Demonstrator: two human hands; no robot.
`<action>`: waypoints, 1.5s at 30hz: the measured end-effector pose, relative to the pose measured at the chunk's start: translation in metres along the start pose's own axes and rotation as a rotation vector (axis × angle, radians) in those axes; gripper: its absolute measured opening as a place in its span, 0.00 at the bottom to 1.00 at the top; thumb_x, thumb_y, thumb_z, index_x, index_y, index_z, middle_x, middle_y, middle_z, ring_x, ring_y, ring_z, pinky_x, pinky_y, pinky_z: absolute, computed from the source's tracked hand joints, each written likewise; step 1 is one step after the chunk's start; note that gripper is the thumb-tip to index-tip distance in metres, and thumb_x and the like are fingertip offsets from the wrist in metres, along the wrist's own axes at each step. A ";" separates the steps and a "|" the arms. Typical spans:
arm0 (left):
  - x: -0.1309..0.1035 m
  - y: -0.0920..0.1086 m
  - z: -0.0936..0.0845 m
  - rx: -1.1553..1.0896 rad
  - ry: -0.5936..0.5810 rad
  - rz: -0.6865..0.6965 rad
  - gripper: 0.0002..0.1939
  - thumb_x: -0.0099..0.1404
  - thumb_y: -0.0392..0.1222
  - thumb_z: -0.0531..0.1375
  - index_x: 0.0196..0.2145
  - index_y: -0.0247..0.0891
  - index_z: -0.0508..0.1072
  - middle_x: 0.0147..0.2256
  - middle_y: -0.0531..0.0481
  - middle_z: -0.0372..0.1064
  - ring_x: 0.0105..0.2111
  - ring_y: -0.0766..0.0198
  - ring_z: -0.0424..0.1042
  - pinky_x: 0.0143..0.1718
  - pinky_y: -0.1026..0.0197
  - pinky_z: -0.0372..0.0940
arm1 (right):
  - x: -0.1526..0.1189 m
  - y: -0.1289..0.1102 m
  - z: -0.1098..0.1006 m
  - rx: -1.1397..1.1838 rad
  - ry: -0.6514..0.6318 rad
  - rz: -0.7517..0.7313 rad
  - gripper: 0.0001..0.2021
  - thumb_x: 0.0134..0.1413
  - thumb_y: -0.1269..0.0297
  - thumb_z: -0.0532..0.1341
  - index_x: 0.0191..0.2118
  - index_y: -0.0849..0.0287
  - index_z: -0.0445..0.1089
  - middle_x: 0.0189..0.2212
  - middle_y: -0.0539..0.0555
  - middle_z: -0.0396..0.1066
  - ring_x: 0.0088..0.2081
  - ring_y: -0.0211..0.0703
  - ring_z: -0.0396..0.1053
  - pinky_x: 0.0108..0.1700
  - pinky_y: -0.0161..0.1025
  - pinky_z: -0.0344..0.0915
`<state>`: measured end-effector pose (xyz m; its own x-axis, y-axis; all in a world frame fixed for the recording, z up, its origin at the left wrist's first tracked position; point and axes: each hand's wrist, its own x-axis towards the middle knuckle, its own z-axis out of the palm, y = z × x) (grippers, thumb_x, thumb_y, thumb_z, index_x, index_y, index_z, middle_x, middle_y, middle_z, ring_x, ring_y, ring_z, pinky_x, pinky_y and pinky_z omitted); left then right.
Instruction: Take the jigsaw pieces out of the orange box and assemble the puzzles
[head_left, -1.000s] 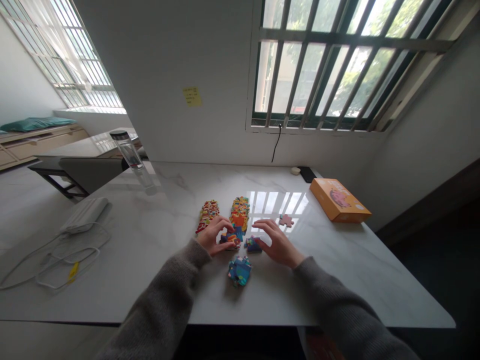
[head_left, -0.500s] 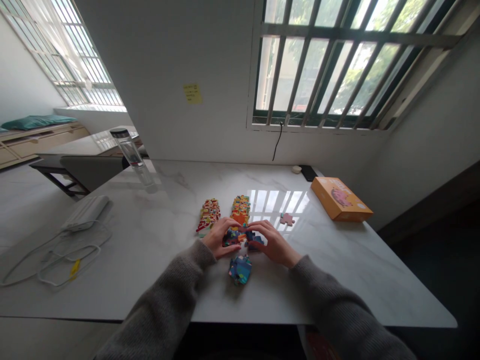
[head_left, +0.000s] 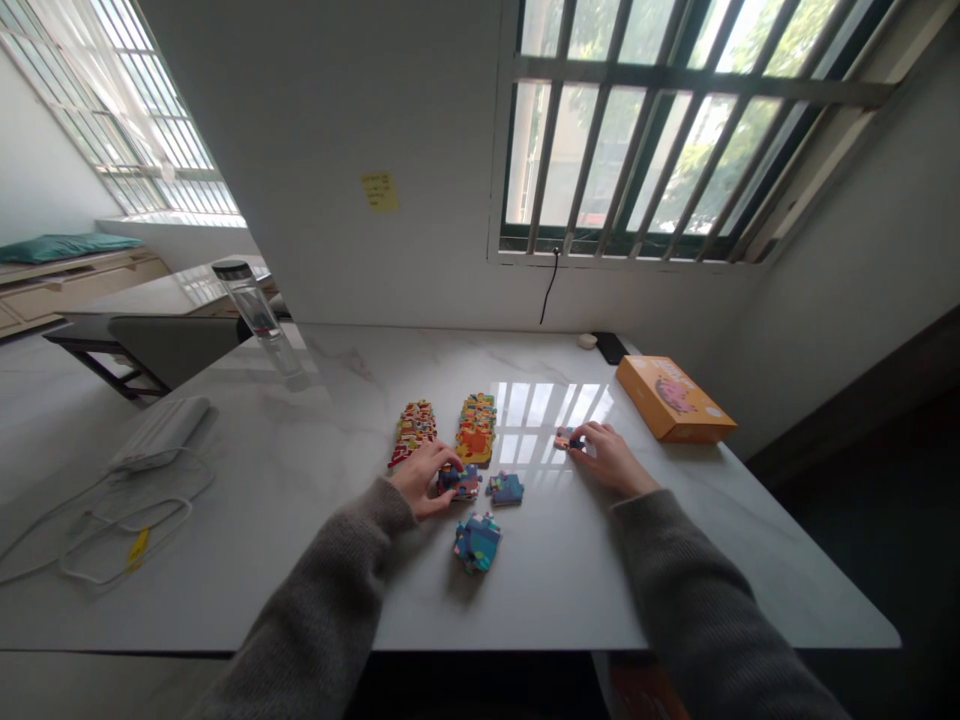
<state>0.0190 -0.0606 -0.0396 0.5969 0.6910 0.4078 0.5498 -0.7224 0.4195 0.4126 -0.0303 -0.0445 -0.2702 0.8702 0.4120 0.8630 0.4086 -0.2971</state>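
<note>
- In the head view, two hands were at work on one white tabletop [head_left: 675, 560], among puzzle pieces set in two overlapping columns and three piles.
- One red column [head_left: 414, 430] and one orange-yellow column [head_left: 476, 428] lay side by side with a narrow gap; the pieces in each overlapped too closely to count.
- The three piles were a mixed pile [head_left: 466, 482], a small blue pile [head_left: 506, 489] and a near blue pile [head_left: 478, 543]; their layers could not be counted either.
- Off to the right, two pieces met or nearly met: one pink piece [head_left: 562, 437] and one dark blue piece [head_left: 577, 442].
- Farther out stood one orange box [head_left: 675, 398] and one clear bottle [head_left: 255, 300], plus one black phone [head_left: 611, 348] with a small white disc [head_left: 587, 341] beside it.
- The near blue pile sat closest to the table's front edge, with a band of tabletop between; a wider stretch spread from the small blue pile to the right forearm.
- The left hand [head_left: 426, 480] was closed around the mixed pile's left side, fingers beyond and thumb nearer the body.
- The right hand [head_left: 611, 460] pinched the dark blue piece at its fingertips, the pink piece just left of them; whether one rested on the other could not be told.
</note>
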 end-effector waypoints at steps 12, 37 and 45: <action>0.009 0.032 -0.002 0.211 0.335 0.049 0.12 0.52 0.34 0.64 0.33 0.42 0.67 0.43 0.45 0.68 0.42 0.53 0.67 0.47 0.49 0.65 | 0.002 -0.127 0.002 0.317 0.026 -0.400 0.26 0.61 0.65 0.62 0.63 0.51 0.58 0.61 0.59 0.62 0.61 0.55 0.60 0.60 0.59 0.63; -0.001 0.011 -0.007 0.045 -0.011 -0.001 0.13 0.53 0.38 0.62 0.38 0.39 0.68 0.42 0.46 0.64 0.43 0.53 0.64 0.50 0.49 0.63 | 0.003 -0.017 -0.012 -0.147 -0.034 0.146 0.12 0.62 0.52 0.58 0.41 0.54 0.72 0.38 0.55 0.77 0.42 0.53 0.70 0.40 0.42 0.59; -0.001 0.002 -0.005 0.011 -0.031 -0.002 0.14 0.51 0.36 0.63 0.38 0.40 0.69 0.41 0.47 0.65 0.42 0.55 0.65 0.49 0.51 0.64 | -0.002 -0.016 -0.008 -0.207 -0.106 0.152 0.12 0.61 0.53 0.59 0.42 0.54 0.73 0.47 0.56 0.74 0.46 0.55 0.69 0.40 0.43 0.60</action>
<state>0.0163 -0.0627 -0.0352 0.6136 0.6917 0.3810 0.5577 -0.7211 0.4110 0.4023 -0.0404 -0.0335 -0.1649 0.9455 0.2806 0.9629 0.2160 -0.1619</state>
